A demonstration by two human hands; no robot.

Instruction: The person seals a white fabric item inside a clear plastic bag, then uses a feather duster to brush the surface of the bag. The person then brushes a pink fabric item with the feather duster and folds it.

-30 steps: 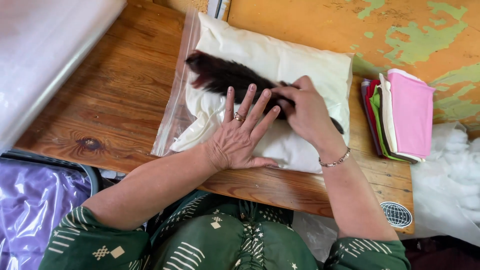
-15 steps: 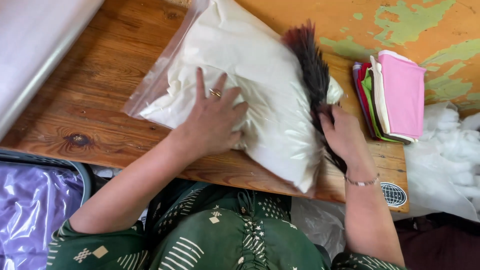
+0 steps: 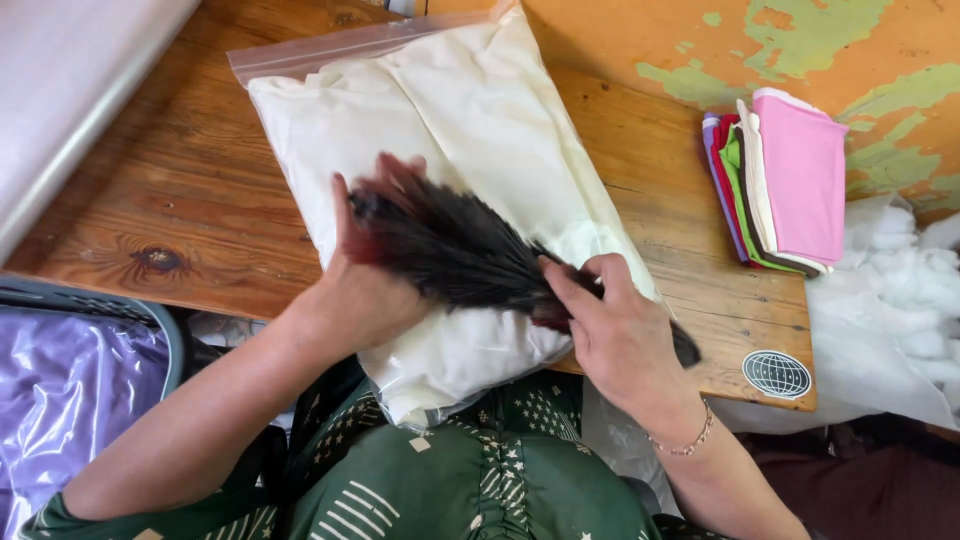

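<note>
My right hand (image 3: 625,340) is closed around the narrow stem end of the dark feather bunch (image 3: 455,250), fingers curled over it at about 4 o'clock from the bag's middle. My left hand (image 3: 360,290) is open and flat, palm up behind the fanned tips, fingers spread at about 9 o'clock from the right hand; it backs the feathers rather than gripping them.

The bunch lies across the lower half of the clear bag (image 3: 440,170), which is stuffed with white filling, its sealed strip at 12 o'clock and its bottom hanging over the near edge of the tabletop (image 3: 150,200) onto my lap. The feathers are on the outside of the bag, touching the plastic.

To handle this well, I judge the grip should stay at the stem, where the quills are bound, and stay light: squeezing further up would bend the vanes. The open left hand should keep supporting the tips flat so they do not splay or catch on the plastic. The bag is slippery and overhangs the edge, so I would press down gently to stop it sliding towards me.

Further out, a stack of folded cloths (image 3: 785,180) sits at 3 o'clock, well apart, with white stuffing (image 3: 890,290) just beyond the tabletop's edge.
</note>
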